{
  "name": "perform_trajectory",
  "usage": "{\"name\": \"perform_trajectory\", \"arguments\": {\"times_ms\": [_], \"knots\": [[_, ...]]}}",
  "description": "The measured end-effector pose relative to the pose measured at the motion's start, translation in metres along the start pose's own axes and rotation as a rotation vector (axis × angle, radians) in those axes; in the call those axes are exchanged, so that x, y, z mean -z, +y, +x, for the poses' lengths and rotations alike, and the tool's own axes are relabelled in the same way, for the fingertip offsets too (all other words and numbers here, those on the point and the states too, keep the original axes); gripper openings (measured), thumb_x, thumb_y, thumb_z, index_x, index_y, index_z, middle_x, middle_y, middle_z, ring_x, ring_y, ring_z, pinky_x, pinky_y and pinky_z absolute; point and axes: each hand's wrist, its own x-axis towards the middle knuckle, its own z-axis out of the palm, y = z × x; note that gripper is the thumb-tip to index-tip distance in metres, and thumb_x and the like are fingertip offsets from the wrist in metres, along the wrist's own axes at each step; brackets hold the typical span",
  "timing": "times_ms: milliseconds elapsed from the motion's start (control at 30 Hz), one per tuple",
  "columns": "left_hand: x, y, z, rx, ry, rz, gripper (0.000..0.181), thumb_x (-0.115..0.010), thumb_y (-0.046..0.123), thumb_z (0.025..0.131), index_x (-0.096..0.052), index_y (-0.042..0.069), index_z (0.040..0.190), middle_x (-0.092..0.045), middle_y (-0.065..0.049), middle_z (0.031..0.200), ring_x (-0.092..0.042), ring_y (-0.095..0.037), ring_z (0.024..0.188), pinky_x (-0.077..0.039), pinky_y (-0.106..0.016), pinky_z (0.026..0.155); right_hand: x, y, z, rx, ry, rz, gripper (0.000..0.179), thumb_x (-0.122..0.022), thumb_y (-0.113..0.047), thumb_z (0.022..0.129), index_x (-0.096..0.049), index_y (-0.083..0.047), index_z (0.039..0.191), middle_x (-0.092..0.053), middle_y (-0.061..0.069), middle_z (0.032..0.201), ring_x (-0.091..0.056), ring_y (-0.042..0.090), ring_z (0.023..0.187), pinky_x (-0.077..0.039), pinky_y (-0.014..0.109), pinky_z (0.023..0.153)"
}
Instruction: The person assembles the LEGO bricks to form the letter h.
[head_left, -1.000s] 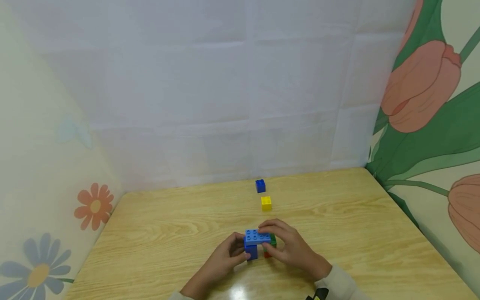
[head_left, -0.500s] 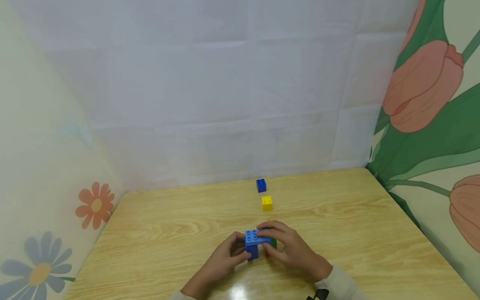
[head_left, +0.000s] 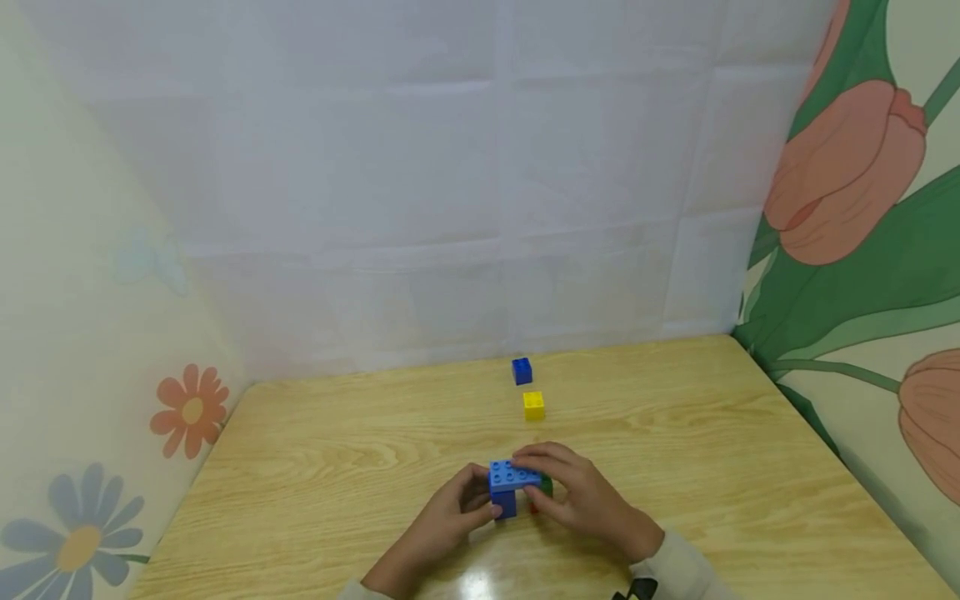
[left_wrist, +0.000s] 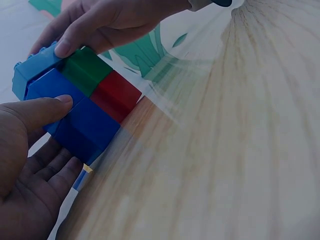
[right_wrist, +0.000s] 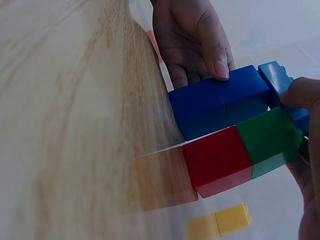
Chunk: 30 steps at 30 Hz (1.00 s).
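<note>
In the head view a light blue brick (head_left: pixel 507 476) with studs lies across two short stacks on the table. Two dark blue bricks (left_wrist: pixel 85 122) form the left stack; my left hand (head_left: pixel 453 514) holds it between thumb and fingers. The other stack has a green brick (right_wrist: pixel 267 140) on a red brick (right_wrist: pixel 217 160), both mostly covered by my right hand (head_left: pixel 588 500) in the head view. My right hand pinches the light blue brick at its right part. A narrow gap shows between the light blue brick and the dark blue stack in the right wrist view.
A yellow brick (head_left: pixel 533 406) stands on the wooden table (head_left: pixel 337 467) beyond the hands, and a small dark blue brick (head_left: pixel 522 371) sits behind it near the back edge. White cloth (head_left: pixel 375 208) hangs behind; flower-patterned walls (head_left: pixel 862 175) flank both sides.
My right fingers shifted slightly on top of the light blue brick. The light blue brick sits marginally further left over the dark blue stack. My left hand has hardly moved.
</note>
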Motion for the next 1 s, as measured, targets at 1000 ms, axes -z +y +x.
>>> {"name": "perform_trajectory", "arguments": {"times_ms": [1000], "knots": [[0.0010,0.0015,0.0000,-0.025,-0.012,0.033,0.041,-0.066,0.023,0.095,-0.047,0.005,0.126,-0.055,-0.013,0.130,-0.052,-0.028,0.125,-0.044,-0.028,0.104,0.0042,-0.0036,0.0028,0.031,-0.055,-0.097,0.043,-0.071,-0.005,0.088,-0.060,-0.007,0.130,-0.056,0.006,0.130,-0.056,0.020,0.117,-0.049,0.028,0.098]]}}
